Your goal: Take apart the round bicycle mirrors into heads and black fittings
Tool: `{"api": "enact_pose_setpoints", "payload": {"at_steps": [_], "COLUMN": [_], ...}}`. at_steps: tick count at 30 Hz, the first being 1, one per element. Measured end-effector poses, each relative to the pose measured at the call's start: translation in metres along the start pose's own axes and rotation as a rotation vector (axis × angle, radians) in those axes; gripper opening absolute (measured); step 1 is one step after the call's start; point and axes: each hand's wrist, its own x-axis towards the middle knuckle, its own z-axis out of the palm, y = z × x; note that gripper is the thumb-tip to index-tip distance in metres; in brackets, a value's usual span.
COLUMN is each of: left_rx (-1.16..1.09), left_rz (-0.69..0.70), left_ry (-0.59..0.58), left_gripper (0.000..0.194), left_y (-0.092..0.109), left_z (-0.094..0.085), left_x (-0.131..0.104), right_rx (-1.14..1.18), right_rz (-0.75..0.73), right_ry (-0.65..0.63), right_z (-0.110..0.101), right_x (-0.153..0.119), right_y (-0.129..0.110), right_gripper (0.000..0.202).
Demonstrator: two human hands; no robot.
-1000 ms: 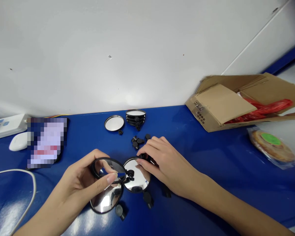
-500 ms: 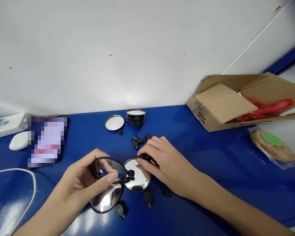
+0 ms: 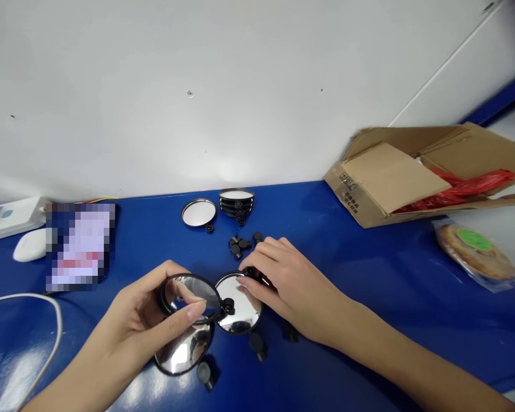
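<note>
My left hand (image 3: 154,320) grips a round black-rimmed mirror (image 3: 191,297) between thumb and fingers, with a small black joint at its right edge. Beneath it, a second round mirror (image 3: 182,352) lies on the blue table. My right hand (image 3: 278,277) has its thumb and fingers closed around a small black part (image 3: 251,271) at the upper edge of a third mirror (image 3: 244,309); whether that part belongs to the mirror I cannot tell. Black clamp pieces (image 3: 257,345) (image 3: 206,373) lie near the mirrors.
Farther back on the blue table (image 3: 154,229) are a single mirror (image 3: 198,213), a stack of mirrors (image 3: 236,201) and several small black parts (image 3: 237,246). A cardboard box (image 3: 381,183) and a wrapped round item (image 3: 476,252) sit right; a phone (image 3: 81,246) and white cable (image 3: 58,320) are left.
The lower left mirror and the black piece beside it have shifted slightly down and left. Both hands hold nearly the same pose, and the view has moved a little.
</note>
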Motion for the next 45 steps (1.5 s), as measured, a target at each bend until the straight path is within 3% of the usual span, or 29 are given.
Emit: {"api": "enact_pose_setpoints", "payload": {"at_steps": [28,40,45], "left_rx": [0.005,0.013,0.109], "left_rz": [-0.019,0.035,0.129], "left_ry": [0.046,0.039,0.048], "left_gripper": [0.04,0.038,0.036], "left_y": [-0.003,-0.011,-0.009], "left_z": [0.0,-0.014,-0.016], "left_x": [-0.002,0.004,0.004], "right_rx": [0.019,0.059,0.293], "right_rz": [-0.03,-0.066,-0.043], "right_ry": [0.021,0.149,0.242], "right_z": [0.002,0.005,0.001], "right_x": [0.0,-0.002,-0.005], "right_y": [0.001,0.005,0.0], "right_gripper": [0.016,0.012,0.01]}}
